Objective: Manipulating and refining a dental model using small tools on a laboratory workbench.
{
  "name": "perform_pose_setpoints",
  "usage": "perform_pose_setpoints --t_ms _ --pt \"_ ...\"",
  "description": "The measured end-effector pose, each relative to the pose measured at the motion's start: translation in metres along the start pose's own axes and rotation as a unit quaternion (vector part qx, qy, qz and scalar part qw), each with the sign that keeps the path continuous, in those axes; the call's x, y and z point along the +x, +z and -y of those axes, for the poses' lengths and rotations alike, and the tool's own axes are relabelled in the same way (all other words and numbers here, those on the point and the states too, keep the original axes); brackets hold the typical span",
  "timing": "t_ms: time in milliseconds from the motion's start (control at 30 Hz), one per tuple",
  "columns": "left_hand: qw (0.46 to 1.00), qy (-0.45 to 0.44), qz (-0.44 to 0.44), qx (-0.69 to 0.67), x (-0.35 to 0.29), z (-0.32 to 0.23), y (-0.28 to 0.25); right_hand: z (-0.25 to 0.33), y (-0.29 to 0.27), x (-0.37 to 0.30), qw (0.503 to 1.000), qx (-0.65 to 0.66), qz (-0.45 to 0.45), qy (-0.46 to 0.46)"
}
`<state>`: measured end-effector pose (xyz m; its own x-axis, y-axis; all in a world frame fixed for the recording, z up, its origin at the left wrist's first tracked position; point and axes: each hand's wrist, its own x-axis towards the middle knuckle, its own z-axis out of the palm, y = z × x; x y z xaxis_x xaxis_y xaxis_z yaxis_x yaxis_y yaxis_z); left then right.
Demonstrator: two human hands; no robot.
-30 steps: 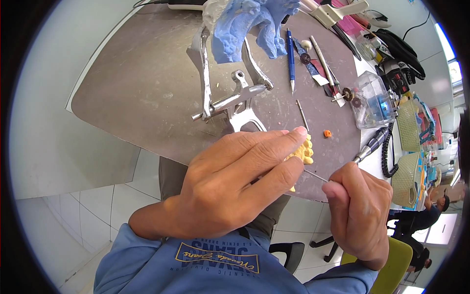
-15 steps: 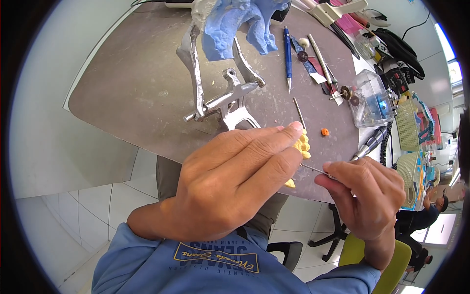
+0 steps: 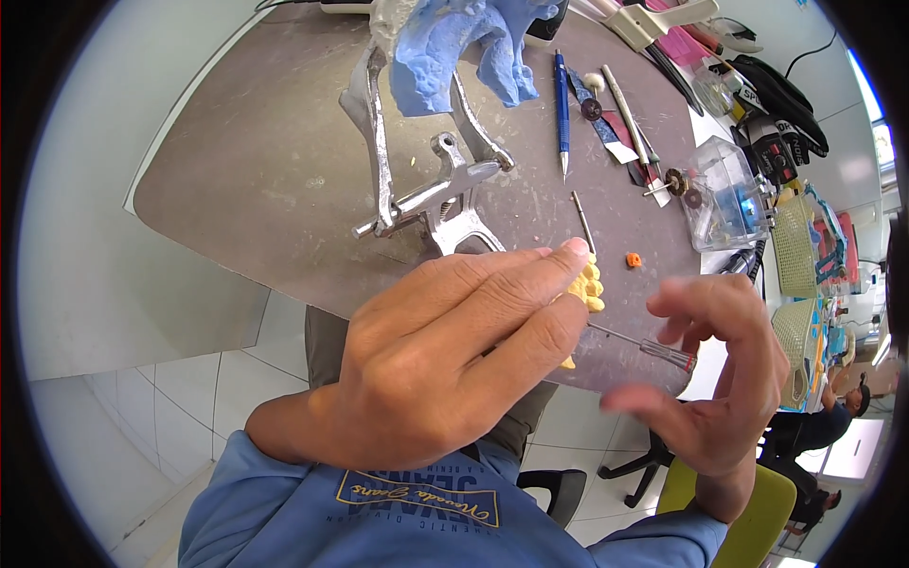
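Tabletop (image 3: 265, 189): yellow model (image 3: 594, 288) under left fingers (image 3: 507, 295); tool (image 3: 668, 353) near right fingers (image 3: 712, 301).

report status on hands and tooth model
Left hand over yellow tooth model, grip hidden. Right hand open beside thin metal tool. View of model partly blocked.

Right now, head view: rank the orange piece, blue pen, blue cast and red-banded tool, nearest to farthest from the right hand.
1. Red-banded tool: between thumb and fingers of the open right hand.
2. Orange piece: just up and left of the fingers.
3. Blue pen: farther up-left.
4. Blue cast: top of view, left of the pen.
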<state>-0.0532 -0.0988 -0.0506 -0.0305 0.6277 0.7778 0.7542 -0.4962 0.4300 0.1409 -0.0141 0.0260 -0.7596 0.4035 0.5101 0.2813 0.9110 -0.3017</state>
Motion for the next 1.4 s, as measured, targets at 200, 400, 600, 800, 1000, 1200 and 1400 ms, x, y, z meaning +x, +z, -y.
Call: perform_pose_setpoints --t_ms 200,400,600,800,1000,1200,1400 --pt "1.0 0.007 0.003 0.003 0.001 0.0 -0.001 0.005 -0.021 -0.002 0.984 -0.053 0.158 0.069" --pt "1.0 0.012 0.007 0.006 -0.002 0.002 0.0 -0.006 -0.002 -0.004 0.998 -0.009 0.046 -0.045" --pt "1.0 0.015 0.018 0.013 0.001 0.0 -0.002 0.004 -0.025 -0.003 0.989 -0.065 0.13 0.04" --pt "1.0 0.01 0.01 0.002 0.001 0.001 0.001 -0.008 -0.008 -0.009 0.998 -0.029 0.042 -0.032" --pt "1.0 0.013 0.011 0.009 0.001 0.002 0.0 0.006 -0.011 -0.003 0.997 0.01 0.017 0.072" --pt "1.0 0.014 0.011 0.013 0.002 0.001 0.001 0.002 -0.015 -0.004 0.997 -0.039 0.062 0.037" --pt "1.0 0.014 0.01 0.016 0.002 0.001 0.001 0.0 -0.011 -0.004 0.999 -0.027 0.021 -0.006"
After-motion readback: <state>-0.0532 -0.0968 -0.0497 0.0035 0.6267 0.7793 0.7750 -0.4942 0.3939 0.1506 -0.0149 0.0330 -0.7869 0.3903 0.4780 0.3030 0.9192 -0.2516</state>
